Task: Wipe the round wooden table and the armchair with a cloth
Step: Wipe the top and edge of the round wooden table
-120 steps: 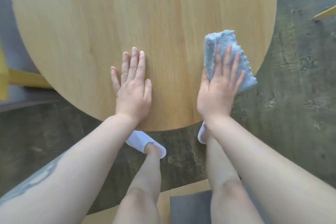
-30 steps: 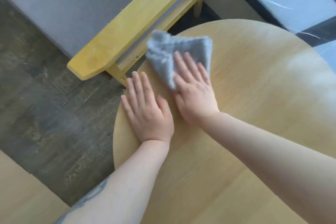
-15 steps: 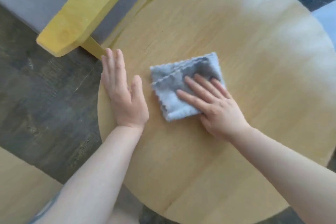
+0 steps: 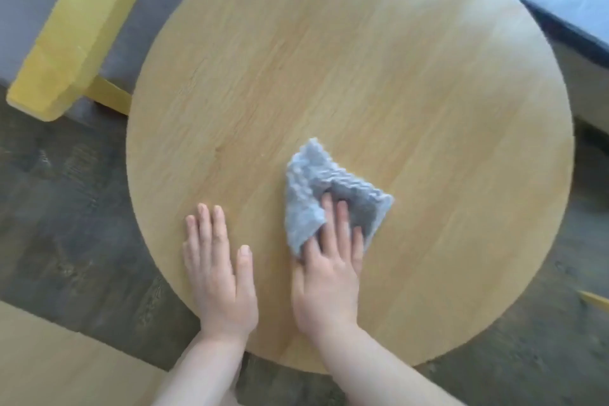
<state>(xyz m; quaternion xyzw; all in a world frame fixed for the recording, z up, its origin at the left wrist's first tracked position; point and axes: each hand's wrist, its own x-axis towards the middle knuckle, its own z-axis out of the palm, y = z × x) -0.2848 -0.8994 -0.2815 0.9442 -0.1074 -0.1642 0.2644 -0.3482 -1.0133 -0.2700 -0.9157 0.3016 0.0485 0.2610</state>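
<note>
1. Head view: our right hand (image 4: 329,270) presses flat, fingers straight, on the crumpled grey-blue microfibre cloth (image 4: 324,199) at lower centre of the round light wooden desk (image 4: 379,59), likely to drag it.
2. Our left hand (image 4: 219,269) rests released, palm down, seemingly bracing us.
3. The yellow wooden armchair (image 4: 62,43) waits upper left.

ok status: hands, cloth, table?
Left hand flat on round wooden table, holding nothing. Right hand pressing folded grey-blue cloth near table's near side. Nothing else on tabletop; yellow wooden armchair arm untouched.
</note>
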